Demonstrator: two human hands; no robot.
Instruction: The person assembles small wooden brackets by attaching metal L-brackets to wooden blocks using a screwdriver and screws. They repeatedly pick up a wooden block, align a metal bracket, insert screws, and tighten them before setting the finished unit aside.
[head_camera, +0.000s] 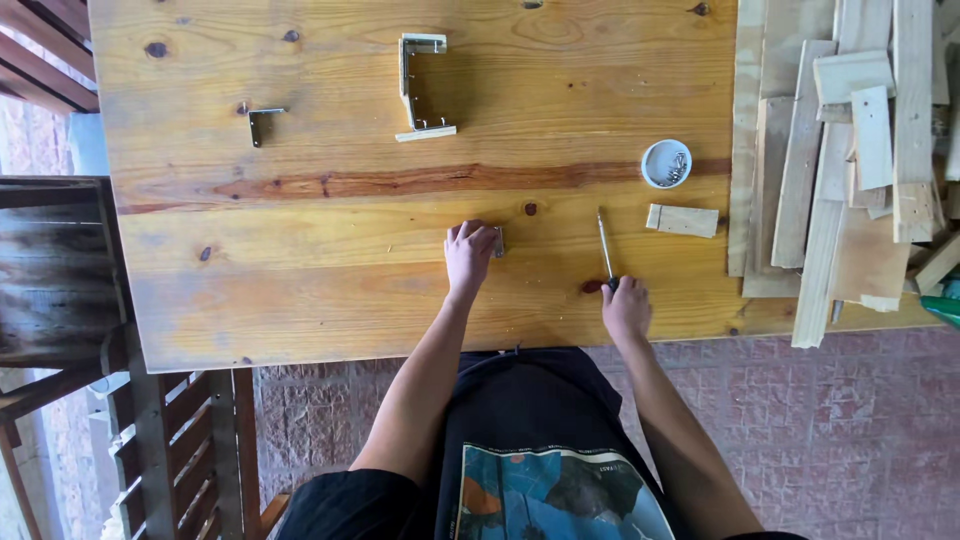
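Observation:
My left hand rests on the wooden table, its fingers closed on a small metal bracket that peeks out at its right side. To the right, my right hand grips the handle of a screwdriver; the thin shaft lies on the table pointing away from me. A small wooden block lies just right of the screwdriver tip. Behind it stands a round white cup with several screws inside.
A U-shaped wood and metal bracket piece lies at the far middle of the table, a small L-shaped metal bracket at the far left. Several wooden slats are piled at the right edge. A wooden chair stands left.

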